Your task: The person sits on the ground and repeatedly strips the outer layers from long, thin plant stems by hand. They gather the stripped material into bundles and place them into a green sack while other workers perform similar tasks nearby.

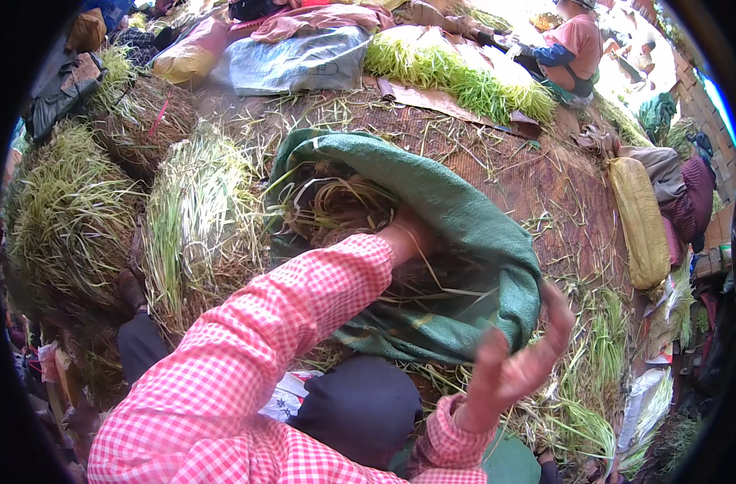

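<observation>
A green woven sack lies before me with its mouth spread wide and its rim folded over. Roots and pale green stalks show inside it. My left hand reaches into the sack; only the wrist area shows, and the fingers are hidden beneath the rim. My right hand, slightly blurred, is raised at the sack's lower right edge, its fingers apart and nothing held. Whether it touches the sack cannot be told.
Bundles of green plants stand at the left, with a larger heap beyond. Loose stalks lie at the right near a yellow sack. A white woven sack and a long plant pile lie ahead. A person sits upper right.
</observation>
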Motion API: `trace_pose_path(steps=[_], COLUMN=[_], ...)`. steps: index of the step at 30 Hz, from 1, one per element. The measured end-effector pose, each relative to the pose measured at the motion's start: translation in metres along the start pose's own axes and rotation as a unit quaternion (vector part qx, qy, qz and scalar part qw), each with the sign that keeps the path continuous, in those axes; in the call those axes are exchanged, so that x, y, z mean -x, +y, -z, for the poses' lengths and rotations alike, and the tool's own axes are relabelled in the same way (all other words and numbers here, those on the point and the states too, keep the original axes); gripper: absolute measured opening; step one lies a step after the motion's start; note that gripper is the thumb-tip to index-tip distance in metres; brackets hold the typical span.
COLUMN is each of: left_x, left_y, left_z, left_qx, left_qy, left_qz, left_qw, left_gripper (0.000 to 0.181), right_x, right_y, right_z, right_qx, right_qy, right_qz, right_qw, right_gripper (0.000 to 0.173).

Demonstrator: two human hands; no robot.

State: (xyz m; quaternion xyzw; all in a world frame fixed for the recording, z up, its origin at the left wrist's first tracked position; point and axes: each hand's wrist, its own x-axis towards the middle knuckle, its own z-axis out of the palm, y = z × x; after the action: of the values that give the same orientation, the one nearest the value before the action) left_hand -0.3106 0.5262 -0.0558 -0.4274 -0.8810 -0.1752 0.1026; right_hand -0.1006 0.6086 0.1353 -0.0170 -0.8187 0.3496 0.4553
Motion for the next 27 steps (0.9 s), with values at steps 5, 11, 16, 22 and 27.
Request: trace_pose_path(steps=[5, 11, 16, 22, 27], left_x=[0.056, 0.077, 0.076, 0.018, -0.048], left_y=[0.061, 0.058, 0.052, 0.021, 0.017], left_z=[0.118, 0.078, 0.062, 0.009, -0.051], left_qx=[0.031, 0.040, 0.230, 0.107, 0.049], left_qy=[0.013, 0.038, -0.077, -0.009, 0.052], left_qz=[-0.042, -0.059, 0.052, 0.003, -0.049], left_qw=[0.999, 0.997, 0.969, 0.994, 0.996], left_gripper=[0.046, 0.051, 0.035, 0.029, 0.025], right_x=[-0.020, -0.011, 0.014, 0.018, -0.012], right_y=[0.109, 0.087, 0.029, 0.010, 0.099], right_z=[-0.066, -0.077, -0.055, -0.039, -0.034], right_qx=[0.350, -0.437, -0.550, -0.582, -0.422], right_qy=[-0.253, -0.184, -0.301, -0.329, -0.051], right_qz=[0.031, -0.419, -0.427, -0.343, -0.392], right_qw=[0.901, 0.774, 0.651, 0.660, 0.816], right_gripper=[0.088, 0.021, 0.033, 0.020, 0.023])
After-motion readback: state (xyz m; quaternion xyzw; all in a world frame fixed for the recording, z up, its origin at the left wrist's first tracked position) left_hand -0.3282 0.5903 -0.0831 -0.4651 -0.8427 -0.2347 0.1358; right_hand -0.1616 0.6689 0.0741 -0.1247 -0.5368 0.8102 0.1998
